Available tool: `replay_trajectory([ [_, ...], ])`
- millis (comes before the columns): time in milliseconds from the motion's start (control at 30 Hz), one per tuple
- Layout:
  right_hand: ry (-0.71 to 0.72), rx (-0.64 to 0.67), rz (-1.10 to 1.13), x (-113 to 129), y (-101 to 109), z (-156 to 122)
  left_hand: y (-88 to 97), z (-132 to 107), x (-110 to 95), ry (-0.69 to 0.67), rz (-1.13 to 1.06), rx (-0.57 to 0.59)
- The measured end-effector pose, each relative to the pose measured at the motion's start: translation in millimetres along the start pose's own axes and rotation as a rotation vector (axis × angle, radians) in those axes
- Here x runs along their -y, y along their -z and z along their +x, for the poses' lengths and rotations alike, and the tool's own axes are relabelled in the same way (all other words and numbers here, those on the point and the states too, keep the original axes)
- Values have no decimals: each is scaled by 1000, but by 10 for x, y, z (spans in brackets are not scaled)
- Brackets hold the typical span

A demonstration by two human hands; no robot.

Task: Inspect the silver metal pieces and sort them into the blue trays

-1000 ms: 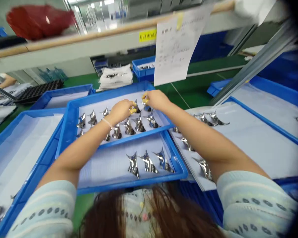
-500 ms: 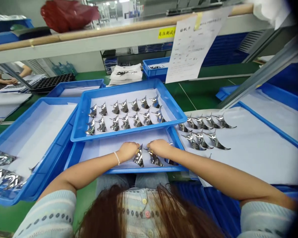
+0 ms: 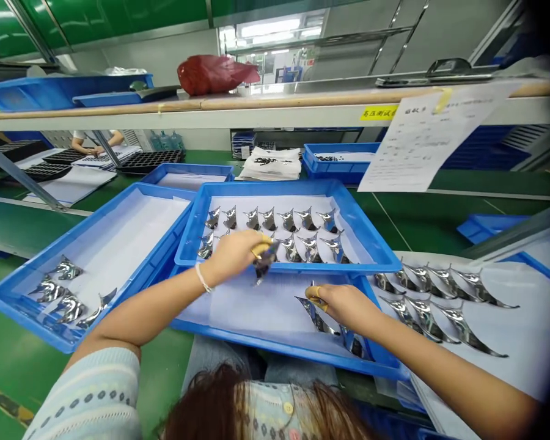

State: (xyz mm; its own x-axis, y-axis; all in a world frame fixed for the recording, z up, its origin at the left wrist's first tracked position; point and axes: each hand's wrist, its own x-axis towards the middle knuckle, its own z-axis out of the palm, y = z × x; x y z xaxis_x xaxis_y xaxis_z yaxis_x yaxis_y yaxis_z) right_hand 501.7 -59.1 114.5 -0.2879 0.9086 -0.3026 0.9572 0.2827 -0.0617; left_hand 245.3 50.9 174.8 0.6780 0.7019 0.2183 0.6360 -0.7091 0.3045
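My left hand [image 3: 235,253] is closed on a shiny chrome fin-shaped part [image 3: 263,264], lifted above the white liner of the lower blue tray [image 3: 238,333]. My right hand [image 3: 343,304] pinches another chrome part [image 3: 314,313] that lies on the same liner, with one more part beside it near the tray's right corner. Both hands wear yellow finger cots. Just behind, an upper blue tray [image 3: 371,241] holds two rows of the same chrome parts [image 3: 297,220].
A blue tray [image 3: 22,299] at the left holds several chrome parts. More parts lie in rows on white paper [image 3: 522,318] at the right. A shelf [image 3: 256,110] runs overhead with a red bag and a hanging paper sheet. Another person's arms show at the far left.
The view has tilted up. My left hand has lifted a chrome part from the lower tray. My right hand has shifted right and keeps its pinch on a part there.
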Motion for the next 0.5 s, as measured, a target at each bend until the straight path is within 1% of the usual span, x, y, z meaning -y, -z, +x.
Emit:
replay_trajectory([
  [33, 34, -32, 19, -5, 121, -12, 170, 87, 123, 43, -10, -84],
  [100, 98, -117, 33, -41, 412, 8, 459, 291, 402, 158, 14, -201],
  [167, 95, -210, -40, -108, 758, 125, 645, 523, 692, 295, 67, -264],
  [200, 67, -246, -111, -151, 938, 230, 692, 643, 832, 357, 95, -283],
  [267, -5, -292, -289, -247, 1278, 529, 703, 875, 1088, 464, 140, -294],
  [333, -2, -317, -433, -342, 1546, 921, 628, 1080, 1310, 559, 165, -275],
  [367, 7, -320, -461, -383, 1641, 1134, 572, 1166, 1410, 606, 172, -252],
  [433, 36, -312, -486, -438, 1748, 1558, 451, 1303, 1589, 686, 179, -197],
  [500, 65, -289, -500, -450, 1760, 1941, 338, 1397, 1744, 744, 182, -146],
])
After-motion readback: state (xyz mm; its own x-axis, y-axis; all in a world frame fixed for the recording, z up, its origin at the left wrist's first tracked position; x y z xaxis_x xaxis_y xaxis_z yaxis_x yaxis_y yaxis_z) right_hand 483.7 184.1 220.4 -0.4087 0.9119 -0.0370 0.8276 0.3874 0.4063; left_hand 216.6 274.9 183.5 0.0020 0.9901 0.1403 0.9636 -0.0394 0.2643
